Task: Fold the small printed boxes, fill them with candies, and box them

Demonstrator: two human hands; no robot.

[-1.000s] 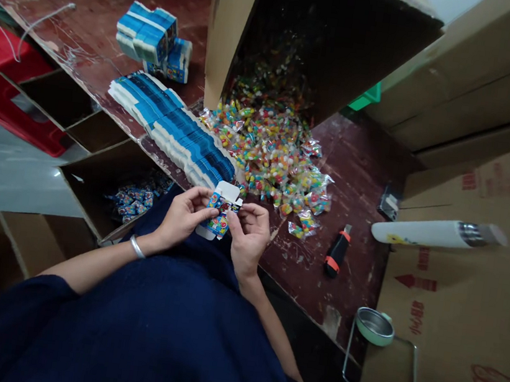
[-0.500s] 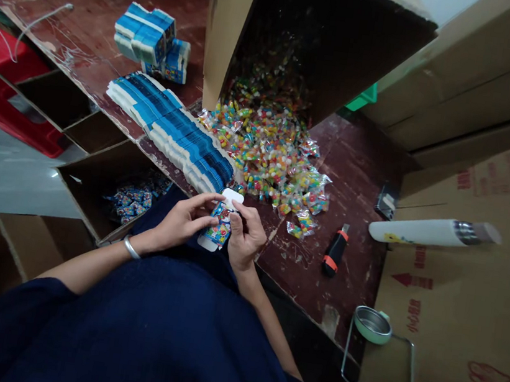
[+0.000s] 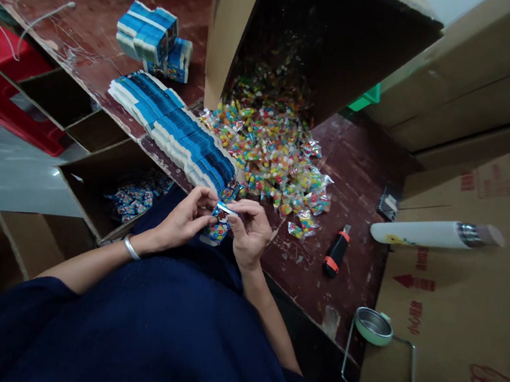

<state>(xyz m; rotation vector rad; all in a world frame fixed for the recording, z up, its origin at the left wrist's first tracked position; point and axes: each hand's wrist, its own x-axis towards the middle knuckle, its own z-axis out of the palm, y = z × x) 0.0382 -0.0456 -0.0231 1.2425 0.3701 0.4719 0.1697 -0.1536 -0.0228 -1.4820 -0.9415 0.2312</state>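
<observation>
Between both hands, over my lap at the table edge, is a small printed blue box. My left hand pinches its left side between thumb and fingers. My right hand grips the upper right part, its fingers at the folded white top flap. Just beyond lies a long row of flat blue-and-white cartons. To its right, a heap of clear packets of colourful candy spills out of a cardboard box lying on its side.
Stacked carton bundles stand at the back left. A black-orange cutter, a white bottle and a metal-framed cup holder are on the right. An open box of wrapped packets sits left, near a red stool.
The white top flap of the small box, raised before, is now folded down. The fingers of my right hand have moved over the top edge.
</observation>
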